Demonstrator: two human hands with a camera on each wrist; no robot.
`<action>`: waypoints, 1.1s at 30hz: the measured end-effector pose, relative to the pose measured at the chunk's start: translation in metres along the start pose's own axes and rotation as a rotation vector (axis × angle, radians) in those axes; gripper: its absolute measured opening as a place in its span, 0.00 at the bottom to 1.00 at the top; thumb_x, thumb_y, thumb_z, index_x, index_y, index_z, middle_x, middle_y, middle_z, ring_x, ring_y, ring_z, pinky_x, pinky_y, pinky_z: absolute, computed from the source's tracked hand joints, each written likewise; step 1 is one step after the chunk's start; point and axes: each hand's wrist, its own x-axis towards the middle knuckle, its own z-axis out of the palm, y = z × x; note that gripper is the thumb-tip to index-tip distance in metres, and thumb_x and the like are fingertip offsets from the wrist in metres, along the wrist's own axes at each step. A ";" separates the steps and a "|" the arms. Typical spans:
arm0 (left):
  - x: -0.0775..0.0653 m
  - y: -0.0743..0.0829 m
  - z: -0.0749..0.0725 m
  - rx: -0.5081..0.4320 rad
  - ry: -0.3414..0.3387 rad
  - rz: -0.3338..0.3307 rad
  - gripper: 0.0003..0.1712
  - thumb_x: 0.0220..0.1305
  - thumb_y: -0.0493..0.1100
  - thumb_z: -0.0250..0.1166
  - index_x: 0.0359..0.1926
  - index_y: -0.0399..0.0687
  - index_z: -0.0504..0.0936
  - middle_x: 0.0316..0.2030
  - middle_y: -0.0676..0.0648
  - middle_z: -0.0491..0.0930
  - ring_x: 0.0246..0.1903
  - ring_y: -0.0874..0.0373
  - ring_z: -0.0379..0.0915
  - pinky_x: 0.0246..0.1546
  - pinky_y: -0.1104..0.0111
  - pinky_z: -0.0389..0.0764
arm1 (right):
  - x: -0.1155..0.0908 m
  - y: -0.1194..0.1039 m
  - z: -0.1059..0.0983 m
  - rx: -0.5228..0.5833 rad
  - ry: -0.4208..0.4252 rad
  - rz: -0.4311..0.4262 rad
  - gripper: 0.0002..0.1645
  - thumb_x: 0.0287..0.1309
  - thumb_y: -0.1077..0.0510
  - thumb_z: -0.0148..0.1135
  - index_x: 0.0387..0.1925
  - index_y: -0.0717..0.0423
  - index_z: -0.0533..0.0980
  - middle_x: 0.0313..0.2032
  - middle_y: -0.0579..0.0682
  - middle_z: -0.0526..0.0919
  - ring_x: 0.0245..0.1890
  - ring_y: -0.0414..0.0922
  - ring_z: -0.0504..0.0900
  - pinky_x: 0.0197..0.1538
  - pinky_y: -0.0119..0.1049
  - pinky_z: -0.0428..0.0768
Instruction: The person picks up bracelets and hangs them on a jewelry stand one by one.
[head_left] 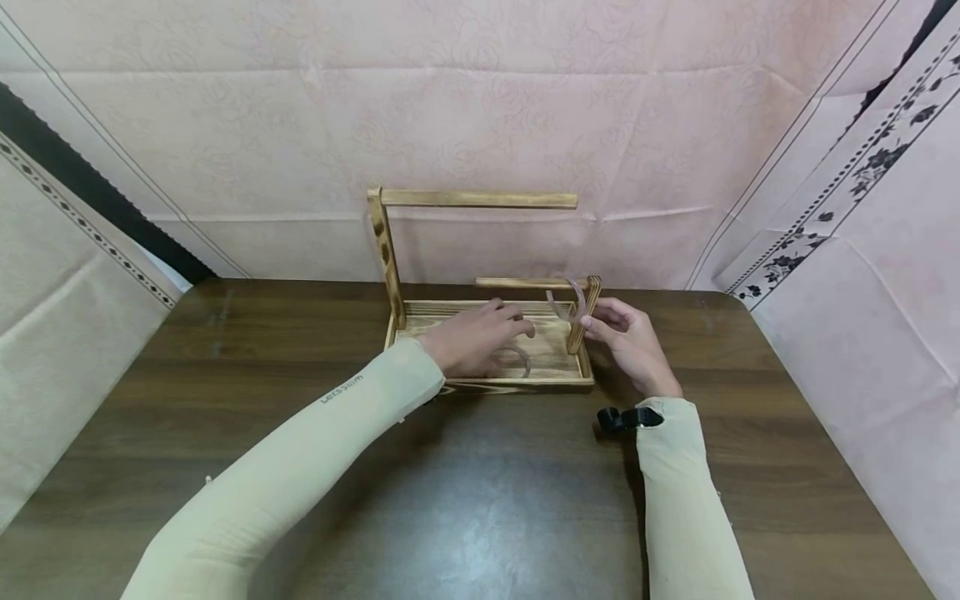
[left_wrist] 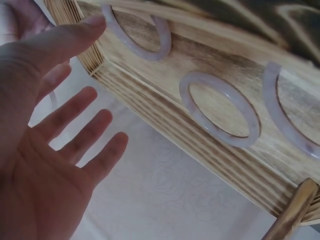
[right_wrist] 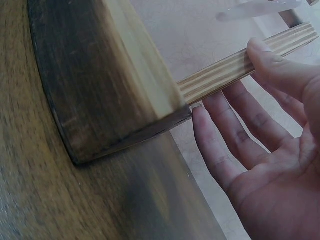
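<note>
A wooden jewelry stand (head_left: pixel 489 384) has a shallow tray, a tall left post (head_left: pixel 386 258) with a long top bar (head_left: pixel 480 199), and a short right post (head_left: pixel 576 337) with a lower bar (head_left: pixel 517 283). My left hand (head_left: pixel 480 337) hovers above the tray, fingers spread and holding nothing. With thumb and fingers my right hand (head_left: pixel 630 346) grips the short post from its outer side. A pale lilac bangle (head_left: pixel 579 298) hangs on the lower bar beside that post. In the left wrist view, several similar bangles (left_wrist: pixel 250 134) lie in the tray, some partly cut off.
Under the stand is a dark brown wooden table (head_left: pixel 480 492), whose back edge runs just behind it. A pale patterned cloth (head_left: pixel 480 125) hangs behind the table, with more cloth at both sides. A black strap (head_left: pixel 630 418) sits on my right wrist.
</note>
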 end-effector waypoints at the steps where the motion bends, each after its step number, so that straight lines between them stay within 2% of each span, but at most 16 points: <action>1: 0.000 0.000 0.000 -0.009 -0.006 0.001 0.35 0.60 0.47 0.76 0.67 0.54 0.74 0.66 0.46 0.73 0.65 0.47 0.69 0.67 0.55 0.77 | 0.000 0.000 0.000 0.000 0.000 0.002 0.24 0.70 0.55 0.64 0.61 0.63 0.75 0.49 0.45 0.83 0.51 0.42 0.84 0.58 0.38 0.86; 4: 0.002 0.000 -0.002 -0.025 -0.029 -0.003 0.33 0.61 0.45 0.76 0.66 0.54 0.75 0.65 0.47 0.74 0.64 0.46 0.69 0.70 0.54 0.74 | 0.000 0.001 -0.001 -0.002 -0.001 0.006 0.24 0.70 0.55 0.64 0.61 0.63 0.74 0.49 0.45 0.83 0.51 0.40 0.84 0.58 0.38 0.86; 8: 0.003 0.000 -0.004 -0.049 -0.075 -0.022 0.33 0.60 0.44 0.75 0.66 0.55 0.75 0.65 0.48 0.74 0.62 0.48 0.71 0.69 0.55 0.74 | 0.000 0.000 -0.001 -0.019 -0.003 0.012 0.25 0.70 0.53 0.64 0.62 0.62 0.74 0.53 0.51 0.83 0.50 0.39 0.84 0.58 0.38 0.86; 11: 0.003 0.001 -0.006 -0.087 -0.110 -0.035 0.33 0.60 0.42 0.75 0.66 0.55 0.75 0.64 0.47 0.74 0.59 0.51 0.73 0.65 0.58 0.77 | 0.000 -0.001 0.000 -0.028 -0.004 0.019 0.25 0.71 0.53 0.63 0.62 0.62 0.74 0.55 0.56 0.82 0.49 0.38 0.84 0.58 0.38 0.86; 15: 0.006 0.004 -0.008 -0.120 -0.157 -0.041 0.33 0.61 0.41 0.75 0.66 0.55 0.75 0.64 0.46 0.73 0.59 0.52 0.73 0.65 0.58 0.78 | 0.000 -0.002 0.001 -0.022 -0.007 0.022 0.25 0.70 0.53 0.64 0.62 0.62 0.74 0.55 0.56 0.81 0.50 0.38 0.84 0.59 0.39 0.86; 22: 0.014 0.009 -0.008 -0.111 -0.239 -0.077 0.32 0.63 0.37 0.72 0.66 0.60 0.75 0.66 0.48 0.72 0.62 0.52 0.71 0.57 0.58 0.84 | 0.000 -0.002 -0.001 -0.031 -0.002 0.017 0.24 0.70 0.53 0.64 0.61 0.62 0.74 0.55 0.56 0.81 0.49 0.37 0.84 0.58 0.39 0.86; 28: 0.019 0.010 -0.005 -0.116 -0.263 -0.094 0.28 0.67 0.36 0.68 0.64 0.61 0.77 0.67 0.49 0.71 0.62 0.51 0.70 0.56 0.56 0.84 | 0.000 -0.002 -0.001 -0.033 0.003 0.022 0.24 0.70 0.53 0.64 0.61 0.62 0.75 0.54 0.55 0.81 0.49 0.37 0.84 0.59 0.38 0.86; 33: 0.019 0.010 -0.002 -0.119 -0.262 -0.087 0.33 0.62 0.28 0.66 0.64 0.62 0.78 0.64 0.49 0.73 0.58 0.52 0.73 0.49 0.61 0.85 | -0.001 -0.001 0.000 -0.032 0.008 0.022 0.24 0.70 0.54 0.64 0.60 0.62 0.75 0.53 0.55 0.82 0.48 0.38 0.84 0.59 0.41 0.86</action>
